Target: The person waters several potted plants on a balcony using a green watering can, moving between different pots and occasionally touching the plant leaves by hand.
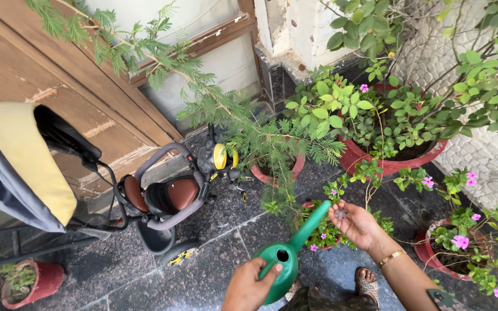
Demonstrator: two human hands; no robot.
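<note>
Child's stroller-tricycle [162, 198] stands parked by the wooden door [41, 75], left of the plants. 3 red pots line the right side. Green watering can [286, 259] tilts forward, spout over the small flowering pot [324, 233]. Left hand [249, 285] is closed round its body. Right hand [355, 222] is spread, palm up, cupped at the spout tip, apparently breaking the flow.

Green watering can [286, 262], red pots [396, 164]

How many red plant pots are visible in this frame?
5. One at the bottom left corner, one mid-frame under the feathery plant, a large one behind it to the right, a small one beyond the watering can's spout, one at the right. Foliage may hide more.
</note>
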